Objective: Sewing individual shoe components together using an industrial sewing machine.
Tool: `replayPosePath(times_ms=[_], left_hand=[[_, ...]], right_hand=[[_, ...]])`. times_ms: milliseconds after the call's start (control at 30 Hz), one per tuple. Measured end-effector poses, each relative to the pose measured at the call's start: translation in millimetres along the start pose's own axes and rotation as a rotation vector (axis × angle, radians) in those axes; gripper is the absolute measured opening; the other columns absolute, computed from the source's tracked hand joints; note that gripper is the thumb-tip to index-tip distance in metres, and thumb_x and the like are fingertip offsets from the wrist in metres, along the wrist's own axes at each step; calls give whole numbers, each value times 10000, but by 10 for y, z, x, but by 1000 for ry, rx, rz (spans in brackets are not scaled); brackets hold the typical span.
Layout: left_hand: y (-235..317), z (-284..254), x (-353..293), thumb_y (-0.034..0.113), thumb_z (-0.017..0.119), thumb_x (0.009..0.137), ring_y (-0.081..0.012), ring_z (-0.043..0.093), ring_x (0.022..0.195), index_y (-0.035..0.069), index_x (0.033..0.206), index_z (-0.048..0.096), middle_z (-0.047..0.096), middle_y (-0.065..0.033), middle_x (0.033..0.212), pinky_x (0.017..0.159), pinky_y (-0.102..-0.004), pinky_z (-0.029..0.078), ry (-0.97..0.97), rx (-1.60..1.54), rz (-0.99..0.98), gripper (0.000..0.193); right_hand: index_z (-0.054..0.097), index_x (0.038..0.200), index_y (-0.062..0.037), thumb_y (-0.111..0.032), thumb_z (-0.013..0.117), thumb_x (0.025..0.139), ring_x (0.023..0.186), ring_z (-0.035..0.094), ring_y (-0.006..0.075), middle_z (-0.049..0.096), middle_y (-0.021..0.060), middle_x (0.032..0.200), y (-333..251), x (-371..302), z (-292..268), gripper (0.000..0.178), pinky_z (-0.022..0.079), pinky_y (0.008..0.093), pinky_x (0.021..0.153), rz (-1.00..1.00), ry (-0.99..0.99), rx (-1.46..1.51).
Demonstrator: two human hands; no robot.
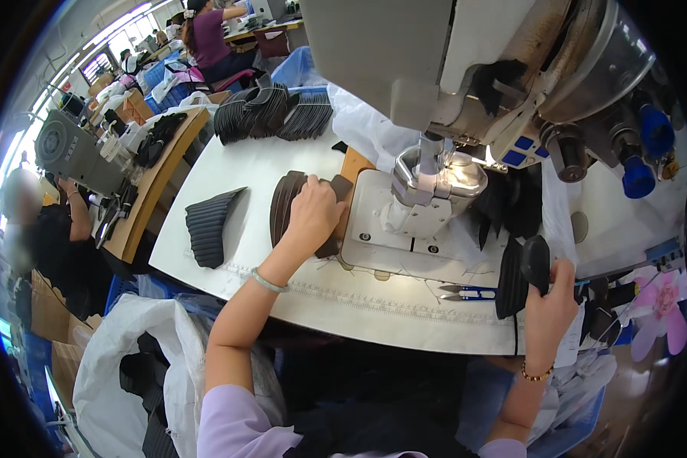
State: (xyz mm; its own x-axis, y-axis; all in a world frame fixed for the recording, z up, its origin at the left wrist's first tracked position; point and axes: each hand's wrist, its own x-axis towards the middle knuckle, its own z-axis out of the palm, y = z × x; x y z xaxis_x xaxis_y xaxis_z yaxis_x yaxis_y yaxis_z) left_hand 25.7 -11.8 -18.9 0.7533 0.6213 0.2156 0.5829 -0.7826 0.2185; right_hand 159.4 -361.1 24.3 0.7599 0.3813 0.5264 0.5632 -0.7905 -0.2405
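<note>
- On the white worktable, the left hand lies over a fanned stack of flat dark brown curved pieces, fingers curled on its far edge; how firmly they grip is hard to tell.
- Near right, the right hand has its fingers clamped on a bundle of matte black curved pieces, held upright.
- Between them stands the grey metal sewing machine; its needle area is washed out by lamp glare.
- Left, a ribbed black stack lies apart.
</note>
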Motion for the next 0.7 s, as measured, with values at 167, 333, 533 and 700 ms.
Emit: replayPosePath(times_ms=[167, 333, 533, 700], left_hand=[[13, -107, -7, 327, 673, 854, -352, 638, 894, -5, 939, 600, 648, -183, 925, 736, -454, 489, 19, -284, -167, 350], [-76, -338, -131, 332, 579, 941, -263, 648, 763, -9, 908, 607, 661, -119, 811, 716, -385, 514, -9, -1037, -257, 344], [556, -402, -704, 359, 458, 1003, -371, 505, 1262, -13, 1339, 427, 524, -258, 1337, 1047, -475, 425, -912, -2061, -249, 502], [610, -249, -1030, 367, 471, 1002, -250, 638, 904, 63, 1040, 609, 634, -118, 993, 790, -341, 532, -1110, -2506, -557, 336]], right_hand=[[531, 1192, -74, 40, 648, 703, 847, 648, 362, 615, 153, 993, -96, -26, -233, 515, 505, 414, 695, 6, 34, 193], [642, 1100, -18, 22, 617, 717, 754, 641, 330, 608, 160, 850, -220, -136, -589, 386, 504, 367, 666, -51, 206, 366], [634, 1139, 63, -87, 661, 808, 817, 675, 329, 666, 216, 1060, -368, -33, -41, 365, 529, 327, 728, -855, 130, 805], [598, 1187, 75, -36, 616, 861, 870, 670, 323, 644, 233, 1112, -306, -53, 442, 345, 527, 332, 785, -635, -116, 1305]])
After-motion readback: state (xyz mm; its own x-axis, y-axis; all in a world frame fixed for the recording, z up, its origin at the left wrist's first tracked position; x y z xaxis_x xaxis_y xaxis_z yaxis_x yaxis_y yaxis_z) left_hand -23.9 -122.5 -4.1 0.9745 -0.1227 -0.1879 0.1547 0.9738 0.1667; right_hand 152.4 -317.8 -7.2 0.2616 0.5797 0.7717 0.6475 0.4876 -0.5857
